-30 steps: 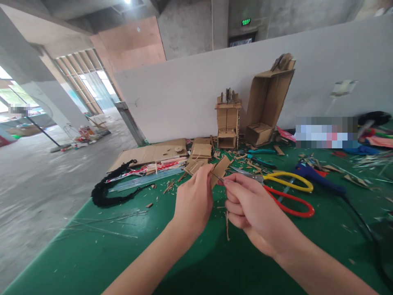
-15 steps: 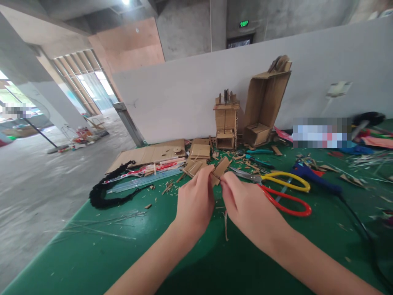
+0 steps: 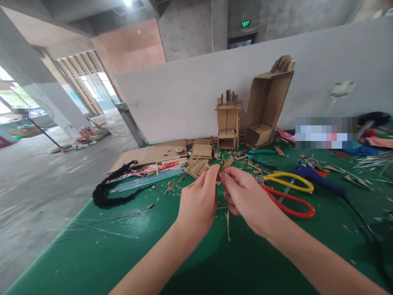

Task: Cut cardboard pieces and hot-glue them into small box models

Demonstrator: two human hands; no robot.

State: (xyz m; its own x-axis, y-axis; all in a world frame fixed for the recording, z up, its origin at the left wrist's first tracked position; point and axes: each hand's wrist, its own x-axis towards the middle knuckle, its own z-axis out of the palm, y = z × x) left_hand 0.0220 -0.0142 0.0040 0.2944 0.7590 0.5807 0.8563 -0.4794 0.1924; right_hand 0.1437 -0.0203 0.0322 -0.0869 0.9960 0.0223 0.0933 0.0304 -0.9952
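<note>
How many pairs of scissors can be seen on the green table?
1: the scissors with one yellow and one red handle lie on the green table, right of the right hand. Clutter may hide others.

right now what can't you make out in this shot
- Cardboard piece, head view: mostly hidden behind the left hand and right hand; the exact grip is unclear.
- Scissors, head view: blades covered by the right hand.
- Blurred patch at the wall: what lies there is unreadable.
- Black cable: runs off the right edge.
- Green sign above the far doorway: too small to read.
</note>
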